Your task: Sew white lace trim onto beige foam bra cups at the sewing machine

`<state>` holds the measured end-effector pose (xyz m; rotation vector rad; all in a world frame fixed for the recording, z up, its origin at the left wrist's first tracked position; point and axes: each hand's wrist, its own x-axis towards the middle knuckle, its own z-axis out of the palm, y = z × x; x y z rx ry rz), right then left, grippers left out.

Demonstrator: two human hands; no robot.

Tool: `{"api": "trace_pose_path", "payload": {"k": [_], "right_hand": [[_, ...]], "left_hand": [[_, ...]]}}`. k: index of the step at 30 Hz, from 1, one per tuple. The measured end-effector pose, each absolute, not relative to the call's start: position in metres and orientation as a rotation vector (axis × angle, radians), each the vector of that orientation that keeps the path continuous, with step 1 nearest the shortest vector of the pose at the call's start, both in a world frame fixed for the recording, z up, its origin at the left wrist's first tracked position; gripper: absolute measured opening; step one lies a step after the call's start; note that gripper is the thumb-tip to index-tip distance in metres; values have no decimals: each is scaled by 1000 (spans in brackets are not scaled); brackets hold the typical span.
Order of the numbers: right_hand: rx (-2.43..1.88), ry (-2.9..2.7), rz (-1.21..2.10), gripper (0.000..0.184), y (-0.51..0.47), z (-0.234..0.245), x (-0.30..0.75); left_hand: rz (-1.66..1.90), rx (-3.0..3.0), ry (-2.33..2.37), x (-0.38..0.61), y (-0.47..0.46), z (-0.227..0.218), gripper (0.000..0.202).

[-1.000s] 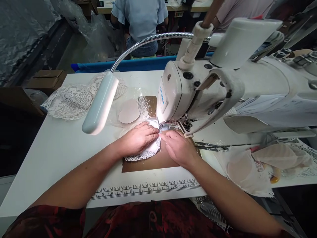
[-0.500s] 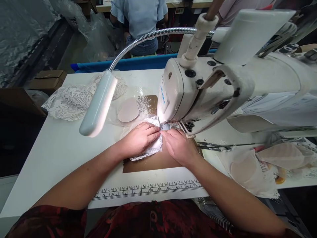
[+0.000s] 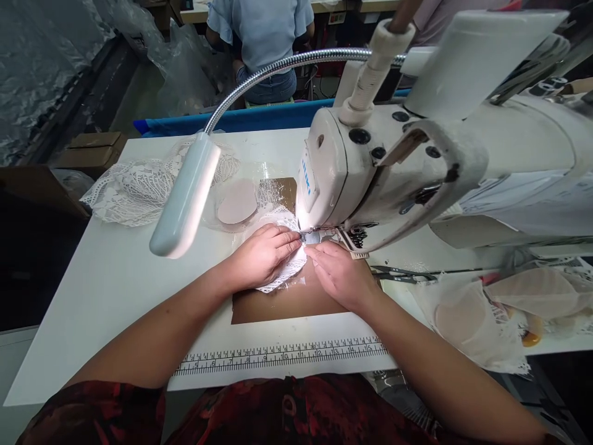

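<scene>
A piece of white lace fabric (image 3: pixel 288 271) lies under the needle end of a white sewing machine (image 3: pixel 324 173). My left hand (image 3: pixel 266 254) presses on the lace from the left, its fingers together and the fingertips close to the presser foot. On the other side, my right hand (image 3: pixel 340 272) is closed, with thumb and index finger pinched at the lace's right edge just in front of the foot. The fingertips hide the exact grip and the stitching point. Beyond my left hand, a smooth beige oval cup (image 3: pixel 237 203) lies on sheer material.
A lit lamp (image 3: pixel 185 198) on a bendable neck hangs over the left of the white table (image 3: pixel 115 278). More lace (image 3: pixel 130 191) lies behind it. Black scissors (image 3: pixel 403 274) and sheer cup pieces (image 3: pixel 463 315) are at the right. A printed ruler (image 3: pixel 278 358) runs along the front edge.
The lace has turned under my hands, its lower edge shifting right and up. My right hand has moved slightly right. The beige cup has shifted slightly left.
</scene>
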<state>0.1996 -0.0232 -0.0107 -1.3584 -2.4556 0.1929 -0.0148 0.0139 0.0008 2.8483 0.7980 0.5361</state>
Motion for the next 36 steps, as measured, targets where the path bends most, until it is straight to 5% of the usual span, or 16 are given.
{"api": "trace_pose_path", "payload": {"k": [17,25,36], "right_hand": [[-1377,-2399,240,37,-21,-10,201],[-1318,-2432,292,35,-22,-8,203],[-1102,-2557,223,37,-23,-10,204]], "left_hand": [[350,2796,913,-24,5,14,38],[121,2490,874,-25,-16,45,18],[106,2372,1080,-33,-7,45,19]]}}
